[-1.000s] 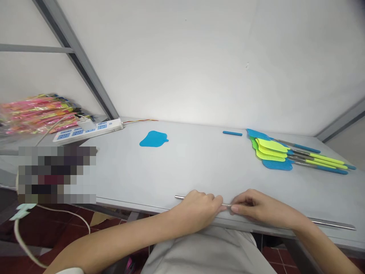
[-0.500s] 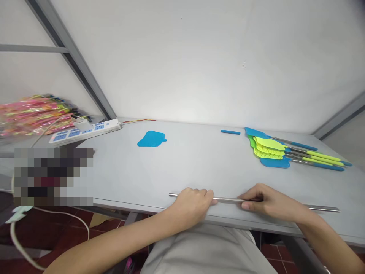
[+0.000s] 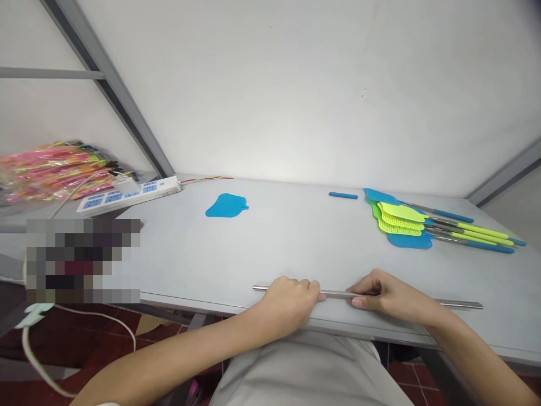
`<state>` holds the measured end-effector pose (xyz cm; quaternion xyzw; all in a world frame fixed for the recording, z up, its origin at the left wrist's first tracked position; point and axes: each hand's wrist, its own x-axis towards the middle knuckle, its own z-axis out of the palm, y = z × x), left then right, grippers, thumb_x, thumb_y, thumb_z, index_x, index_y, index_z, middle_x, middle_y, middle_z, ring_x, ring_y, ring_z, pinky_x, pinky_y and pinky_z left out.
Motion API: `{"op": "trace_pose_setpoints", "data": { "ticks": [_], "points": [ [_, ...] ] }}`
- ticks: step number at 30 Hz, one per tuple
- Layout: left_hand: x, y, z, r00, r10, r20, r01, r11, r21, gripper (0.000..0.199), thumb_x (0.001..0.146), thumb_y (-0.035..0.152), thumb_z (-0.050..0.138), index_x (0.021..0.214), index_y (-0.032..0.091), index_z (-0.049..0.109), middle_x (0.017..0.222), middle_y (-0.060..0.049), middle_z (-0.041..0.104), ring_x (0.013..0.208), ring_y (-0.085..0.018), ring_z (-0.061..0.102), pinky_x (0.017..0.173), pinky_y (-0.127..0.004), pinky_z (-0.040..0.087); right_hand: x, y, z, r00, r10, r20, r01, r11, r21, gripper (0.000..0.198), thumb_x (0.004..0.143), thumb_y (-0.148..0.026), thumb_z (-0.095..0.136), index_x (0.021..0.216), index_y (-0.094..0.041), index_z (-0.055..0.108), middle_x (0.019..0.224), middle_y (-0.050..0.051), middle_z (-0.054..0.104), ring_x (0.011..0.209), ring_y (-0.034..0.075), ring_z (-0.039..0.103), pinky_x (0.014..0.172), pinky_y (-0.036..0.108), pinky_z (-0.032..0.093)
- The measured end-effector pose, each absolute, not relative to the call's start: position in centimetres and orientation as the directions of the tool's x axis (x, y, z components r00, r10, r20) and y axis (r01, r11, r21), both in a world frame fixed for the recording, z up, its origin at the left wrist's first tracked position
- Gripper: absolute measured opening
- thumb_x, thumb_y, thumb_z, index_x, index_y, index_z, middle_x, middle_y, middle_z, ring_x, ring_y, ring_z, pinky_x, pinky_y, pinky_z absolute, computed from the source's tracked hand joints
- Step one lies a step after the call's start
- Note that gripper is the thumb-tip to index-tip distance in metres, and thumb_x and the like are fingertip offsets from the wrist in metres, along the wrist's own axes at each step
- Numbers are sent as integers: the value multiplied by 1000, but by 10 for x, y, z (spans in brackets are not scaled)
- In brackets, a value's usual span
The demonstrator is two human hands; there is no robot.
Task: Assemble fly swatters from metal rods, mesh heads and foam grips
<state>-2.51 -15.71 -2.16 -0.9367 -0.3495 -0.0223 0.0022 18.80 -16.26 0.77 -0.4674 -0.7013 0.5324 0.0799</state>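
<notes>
A thin metal telescopic rod (image 3: 459,304) lies crosswise near the front edge of the table. My left hand (image 3: 291,299) is wrapped over its narrower part, leaving a short tip out to the left. Farther right, my right hand (image 3: 380,296) grips the thicker part between thumb and fingers, and the wide end sticks out past the wrist. Beyond my hands lie a blue fly swatter head (image 3: 227,206) on the left and a short blue handle grip (image 3: 343,195) near the wall.
Blue, green and yellow fly swatters (image 3: 401,225) are piled at the right. A white power strip (image 3: 131,194) and plastic-wrapped colourful goods (image 3: 54,169) sit at the left. A white wall rises behind the table (image 3: 279,242). A blurred patch covers the left edge.
My right hand has moved a little left with the rod's thick end, so the rod is shorter overall. The left hand stays about where it was on the rod.
</notes>
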Motion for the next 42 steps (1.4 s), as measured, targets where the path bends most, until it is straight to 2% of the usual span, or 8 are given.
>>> {"op": "trace_pose_setpoints", "data": {
  "ticks": [10,16,23,30,42],
  "points": [
    [-26,-160,-19,727,683,69,682,-730,40,31,87,32,19,76,17,44,65,-2,57,51,-15,54,41,-25,31,191,-163,13,-530,749,-398,619,22,-785,38,73,-48,44,78,-14,61,58,-1,45,54,10,37,48,21,28],
    [-30,-157,-13,714,697,69,691,-717,94,34,87,34,18,74,16,44,66,-2,57,54,-14,54,46,-25,33,194,-160,11,-536,706,-463,599,-69,-798,41,73,-50,44,85,-14,60,54,-3,43,40,5,31,37,19,23],
    [-34,-149,-11,663,737,128,726,-675,129,35,81,47,28,73,17,46,69,-1,56,63,-15,52,54,-26,34,195,-158,7,-543,706,-454,525,-137,-840,38,74,-47,44,82,-13,59,52,-4,42,36,3,30,36,19,23],
    [-43,-139,-11,574,799,177,784,-599,161,41,78,53,28,68,17,44,65,0,53,61,-14,47,57,-25,33,197,-157,5,-538,707,-459,457,-213,-863,35,76,-43,43,85,-13,57,51,-5,41,33,2,29,32,17,19],
    [-55,-130,-14,669,726,159,699,-688,196,37,85,41,25,65,17,44,65,1,52,62,-11,46,58,-23,31,196,-156,3,-520,715,-468,469,-219,-856,34,76,-45,44,80,-13,56,49,-6,41,31,2,26,31,17,18]
  ]
}}
